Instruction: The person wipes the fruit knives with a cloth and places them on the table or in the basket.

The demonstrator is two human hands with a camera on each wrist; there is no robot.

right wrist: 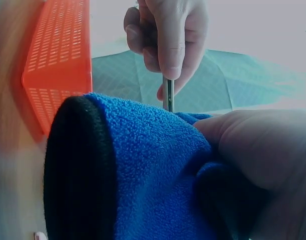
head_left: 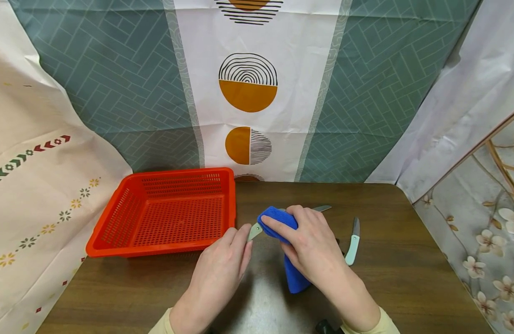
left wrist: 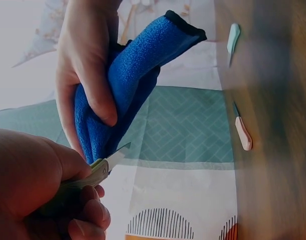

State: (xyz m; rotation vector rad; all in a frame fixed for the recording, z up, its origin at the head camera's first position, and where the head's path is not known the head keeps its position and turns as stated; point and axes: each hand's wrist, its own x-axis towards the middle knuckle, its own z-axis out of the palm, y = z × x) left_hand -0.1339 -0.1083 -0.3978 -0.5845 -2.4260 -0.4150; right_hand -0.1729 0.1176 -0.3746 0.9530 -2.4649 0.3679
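From the head view, we see the left hand (head_left: 221,262) gripping the pale green handle of a knife (head_left: 255,231), while the right hand (head_left: 314,241) pinches a folded blue cloth (head_left: 277,217) over the blade end, in front of the torso and above the desk (head_left: 411,264). A mint-handled knife (head_left: 352,249) lies to the right on the desk, another blade (head_left: 322,208) shows just beyond the right hand, and a red basket (head_left: 131,251) stands on the left. In the left wrist view, we find the left fingers and thumb closed round the handle, part of its blade bare right by the cloth's edge, and the cloth bunched in the right hand; on the desk, the mint-handled knife and a pink-handled knife (left wrist: 244,135) lie apart from each other. In the right wrist view, we see the cloth filling the foreground under the right thumb, with the held knife, seen edge-on, running down behind it from the left hand. We judge the wiping of this knife to be under way and not finished, since cloth and blade are together; whether the two knives on the desk have had their turn, we cannot tell.
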